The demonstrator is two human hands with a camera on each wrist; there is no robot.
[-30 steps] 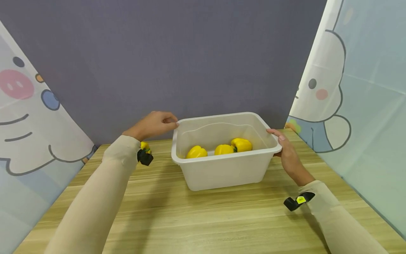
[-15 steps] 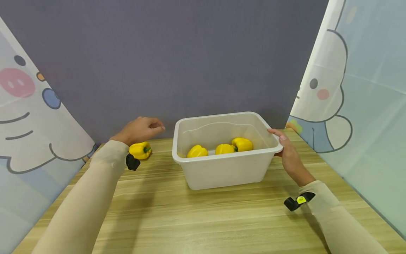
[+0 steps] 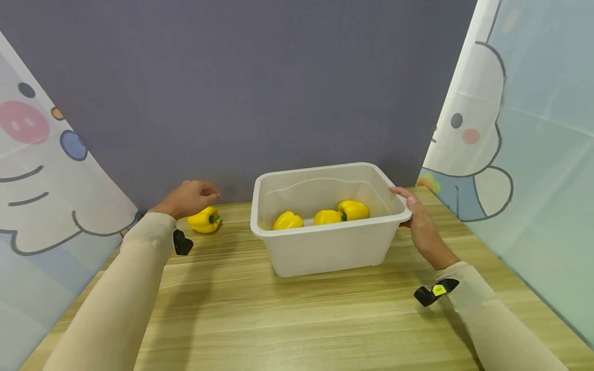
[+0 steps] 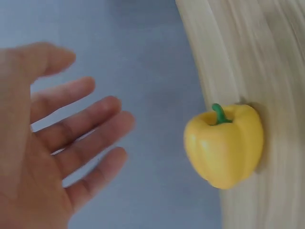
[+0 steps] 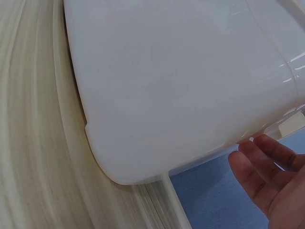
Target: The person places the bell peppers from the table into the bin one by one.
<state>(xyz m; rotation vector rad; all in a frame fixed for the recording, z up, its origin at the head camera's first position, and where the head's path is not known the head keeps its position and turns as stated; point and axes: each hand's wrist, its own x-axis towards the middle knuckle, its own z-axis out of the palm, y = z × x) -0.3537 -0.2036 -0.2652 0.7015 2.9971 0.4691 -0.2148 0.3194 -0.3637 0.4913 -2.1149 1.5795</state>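
Observation:
A yellow bell pepper with a green stem lies on the table at the back left. Just above it hovers my left hand, holding nothing; in the left wrist view its fingers spread loosely, apart from the pepper. A white plastic bin stands right of centre with three yellow peppers in it: one on the left, one in the middle, one behind on the right. My right hand grips the bin's right rim, fingers tucked below it.
The wood-grain table extends in front of the bin. A dark grey panel rises close behind the bin and the loose pepper. Printed cartoon curtains flank both sides, left and right.
My left hand has left the bin's left rim and moved left, then lower, over the loose pepper, uncovering it to view. The right hand and the bin stay put.

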